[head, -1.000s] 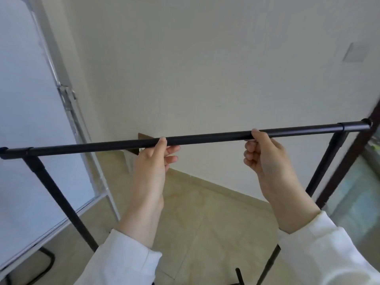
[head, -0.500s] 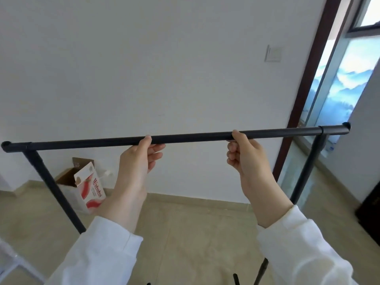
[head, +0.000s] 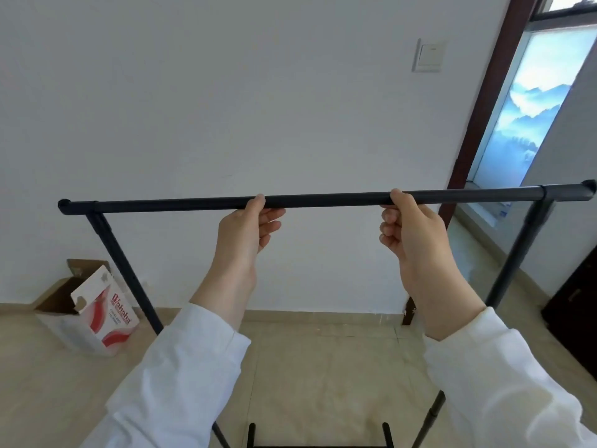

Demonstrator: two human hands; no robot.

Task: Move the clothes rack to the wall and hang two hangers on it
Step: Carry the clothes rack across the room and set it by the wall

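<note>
Both hands curl around the clothes rack (head: 323, 201) top bar, left hand (head: 245, 231) and right hand (head: 408, 234) near its middle, wall just beyond. Looks light, stiff, smooth; that balanced central grip suits it.

Both arms reach forward in white sleeves; the left hand (head: 247, 229) and right hand (head: 412, 232) each curl, apparently closed, around the rack's top bar (head: 326, 200).

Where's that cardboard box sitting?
The cardboard box sits on the floor at lower left, against the white wall, beside the rack's left leg.
</note>
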